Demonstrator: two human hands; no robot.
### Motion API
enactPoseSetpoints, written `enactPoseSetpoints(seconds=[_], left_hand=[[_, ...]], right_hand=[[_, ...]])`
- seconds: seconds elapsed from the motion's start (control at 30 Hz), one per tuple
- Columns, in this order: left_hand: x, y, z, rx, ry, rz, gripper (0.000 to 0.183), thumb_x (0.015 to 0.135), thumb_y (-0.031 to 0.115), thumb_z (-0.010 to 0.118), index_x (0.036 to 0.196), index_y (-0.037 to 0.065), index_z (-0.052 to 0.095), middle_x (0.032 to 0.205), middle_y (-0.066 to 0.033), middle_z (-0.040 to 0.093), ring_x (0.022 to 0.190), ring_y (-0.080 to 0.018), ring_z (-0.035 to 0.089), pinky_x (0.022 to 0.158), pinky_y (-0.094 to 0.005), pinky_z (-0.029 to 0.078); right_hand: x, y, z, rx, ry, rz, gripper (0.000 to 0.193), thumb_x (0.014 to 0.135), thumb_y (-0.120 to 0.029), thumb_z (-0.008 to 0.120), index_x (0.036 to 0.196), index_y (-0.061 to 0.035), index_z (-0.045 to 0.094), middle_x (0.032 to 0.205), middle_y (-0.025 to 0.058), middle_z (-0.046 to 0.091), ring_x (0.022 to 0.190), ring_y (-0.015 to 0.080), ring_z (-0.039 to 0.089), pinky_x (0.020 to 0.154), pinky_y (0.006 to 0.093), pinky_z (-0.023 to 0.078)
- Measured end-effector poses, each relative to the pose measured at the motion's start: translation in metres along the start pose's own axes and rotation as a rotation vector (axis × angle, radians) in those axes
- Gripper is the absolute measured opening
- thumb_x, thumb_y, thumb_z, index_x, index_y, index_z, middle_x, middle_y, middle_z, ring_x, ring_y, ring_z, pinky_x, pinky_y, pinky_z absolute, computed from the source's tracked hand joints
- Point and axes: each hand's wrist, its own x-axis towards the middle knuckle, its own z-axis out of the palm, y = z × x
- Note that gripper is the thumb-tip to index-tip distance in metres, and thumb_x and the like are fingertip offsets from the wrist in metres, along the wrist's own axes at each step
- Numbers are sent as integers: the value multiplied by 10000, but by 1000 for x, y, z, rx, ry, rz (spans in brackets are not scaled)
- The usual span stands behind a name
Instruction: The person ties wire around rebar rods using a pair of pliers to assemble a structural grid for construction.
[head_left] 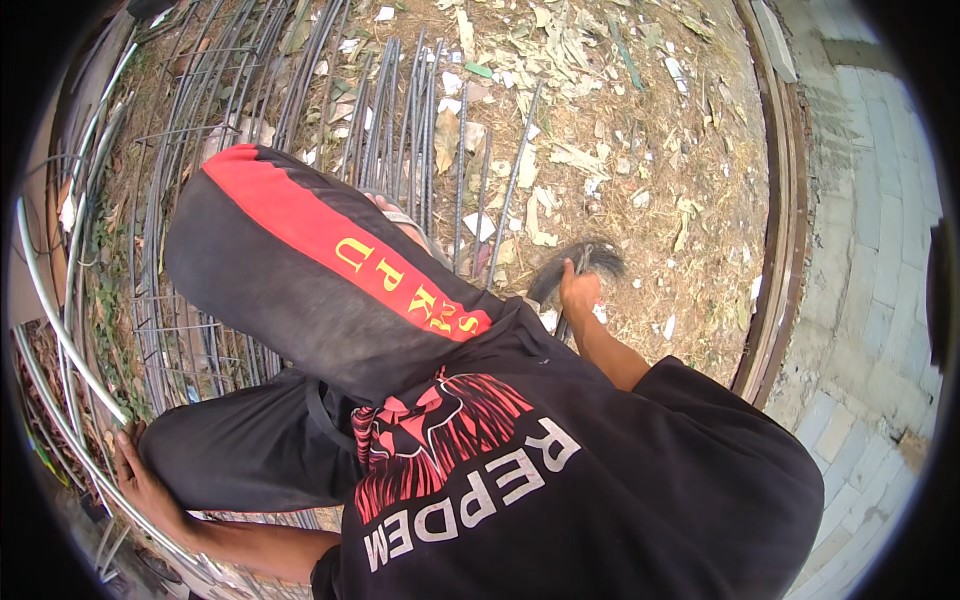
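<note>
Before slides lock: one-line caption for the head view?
Right hand grips a bundle of thin dark wire near ribbed steel rebar; left hand is at pale tubing.

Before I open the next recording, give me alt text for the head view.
A person's right hand grips a bundle of thin dark wires over littered, straw-covered ground; the left hand is beside a long, pale, curved tube. Long grey steel bars lie beyond the person's black-trousered leg.

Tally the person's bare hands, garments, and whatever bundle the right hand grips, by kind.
Hands: 2 (left hand, right hand)
Dark wiry bundle: 1
Black shirt: 1
Black trousers with red stripe: 1
Total: 5
</note>
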Motion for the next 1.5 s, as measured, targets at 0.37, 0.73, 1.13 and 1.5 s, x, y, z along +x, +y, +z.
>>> enactPoseSetpoints(seconds=[0.37,0.73,1.13,1.5], left_hand=[[-5,-2,-2,-2,34,-5,567,1091,441,490,1291,-62,660,1167,-191,719,1100,-228,658,1035,-351,464],[-3,-11,7,-97,58,46,532,1072,421,551,1210,-78,676,1088,-177,721,1047,-216,661,973,-339,481],[5,-11,13,-99,45,106,479,1067,396,572,1053,-70,679,964,-120,697,910,-170,625,883,-319,482],[-1,-4,12,-67,77,76,500,1066,409,573,1072,-80,679,978,-136,698,926,-189,643,892,-327,497]], right_hand=[[-22,-36,-3,-168,-458,-14,466,819,-296,678,1110,65,725,1180,301,699,1136,437,675,979,484,531],[-15,-6,21,49,-379,-18,264,795,-97,661,926,129,698,885,286,732,796,451,728,702,495,547],[-18,-2,15,111,-281,201,351,901,-187,686,1097,104,668,1115,289,714,994,412,722,807,469,556],[2,-3,24,409,-273,274,280,810,-136,693,910,124,669,887,247,717,804,342,714,691,457,520]])
